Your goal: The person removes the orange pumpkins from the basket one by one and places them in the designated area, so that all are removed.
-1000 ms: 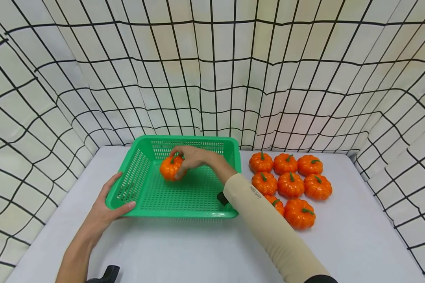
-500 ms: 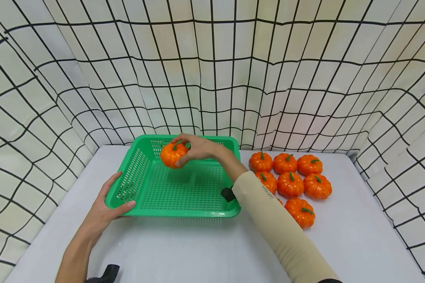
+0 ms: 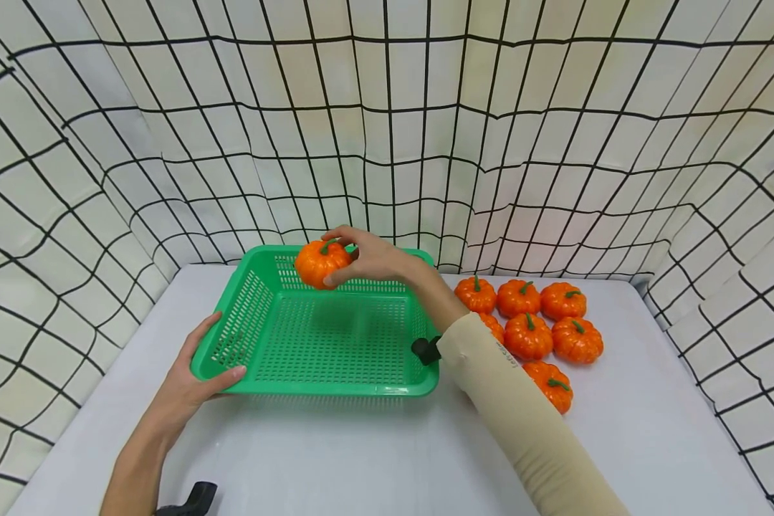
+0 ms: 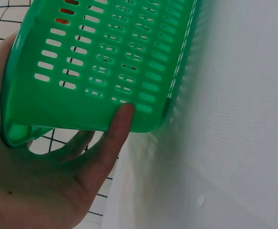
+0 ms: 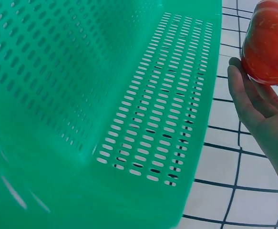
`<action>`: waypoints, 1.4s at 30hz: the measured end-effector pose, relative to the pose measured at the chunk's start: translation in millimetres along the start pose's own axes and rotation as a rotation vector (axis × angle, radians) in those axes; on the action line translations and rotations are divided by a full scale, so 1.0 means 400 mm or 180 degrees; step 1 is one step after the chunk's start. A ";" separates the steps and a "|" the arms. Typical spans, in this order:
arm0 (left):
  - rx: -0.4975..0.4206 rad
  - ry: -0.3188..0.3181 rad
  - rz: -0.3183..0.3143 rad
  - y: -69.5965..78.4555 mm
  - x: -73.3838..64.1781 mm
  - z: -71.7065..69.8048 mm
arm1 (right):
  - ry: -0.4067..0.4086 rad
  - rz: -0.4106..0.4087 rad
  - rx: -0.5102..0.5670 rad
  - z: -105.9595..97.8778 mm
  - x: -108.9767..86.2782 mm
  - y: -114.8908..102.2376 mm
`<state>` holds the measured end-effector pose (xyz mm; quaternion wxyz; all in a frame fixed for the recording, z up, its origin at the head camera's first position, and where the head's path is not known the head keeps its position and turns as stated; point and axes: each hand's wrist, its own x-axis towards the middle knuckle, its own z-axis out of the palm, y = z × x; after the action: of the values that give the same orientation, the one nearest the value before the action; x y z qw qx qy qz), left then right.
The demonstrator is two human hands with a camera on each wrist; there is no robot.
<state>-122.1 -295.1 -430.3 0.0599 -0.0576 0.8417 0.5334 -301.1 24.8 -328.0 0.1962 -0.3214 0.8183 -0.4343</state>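
Note:
My right hand (image 3: 379, 259) grips a small orange pumpkin (image 3: 312, 266) with a green stem, fingers behind it and thumb at its front. It hangs over the far side of the green plastic basket (image 3: 316, 390), well above the basket floor. In the right wrist view the pumpkin (image 5: 270, 43) is cut off by the frame edge, beyond the basket wall (image 5: 153, 109). At the basket's near left corner my left hand (image 3: 183, 383) holds the rim, thumb along the front edge. The left wrist view shows a fingertip (image 4: 124, 112) against the slotted outer wall (image 4: 57, 95).
Several more orange pumpkins (image 3: 529, 337) stand grouped on the white table (image 3: 645, 416) right of the basket, some partly hidden by the right sleeve (image 3: 522, 423). White walls with black netting (image 3: 406, 136) enclose the table at the back and sides.
My right hand has lifted the pumpkin from low inside the basket up toward the far rim. The left hand and the basket have stayed in place.

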 end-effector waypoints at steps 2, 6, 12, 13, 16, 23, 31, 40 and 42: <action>0.0015 0.0002 -0.0002 -0.001 0.000 -0.001 | 0.0044 -0.0044 0.0008 -0.003 -0.006 -0.004; 0.0042 0.0013 -0.0030 0.000 0.000 -0.002 | 0.0118 -0.0102 0.0025 -0.011 -0.021 -0.017; 0.0016 0.0016 -0.0048 0.003 -0.002 -0.001 | 0.0173 -0.0149 0.0033 -0.027 -0.043 -0.026; 0.0016 0.0018 -0.0040 0.004 -0.002 -0.001 | 0.0185 -0.0156 0.0024 -0.031 -0.047 -0.026; 0.0014 0.0021 -0.0027 0.005 -0.002 -0.001 | 0.0217 -0.0190 0.0055 -0.042 -0.061 -0.027; -0.0024 0.0005 -0.0031 0.000 -0.001 -0.003 | 0.0328 -0.0112 0.0060 -0.069 -0.102 -0.013; -0.0043 -0.0008 -0.0032 -0.008 -0.001 -0.005 | 0.0526 0.0012 0.0041 -0.095 -0.147 0.011; -0.0067 -0.0024 0.0017 -0.007 0.001 -0.006 | 0.0827 0.0010 0.0292 -0.111 -0.215 0.027; -0.0090 -0.0031 0.0033 -0.007 0.001 -0.005 | 0.0884 -0.0004 0.0358 -0.113 -0.232 0.032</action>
<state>-122.3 -298.2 -431.8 0.0604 -0.0516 0.8341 0.5459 -266.2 121.1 -310.2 0.0986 -0.2474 0.8117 -0.5198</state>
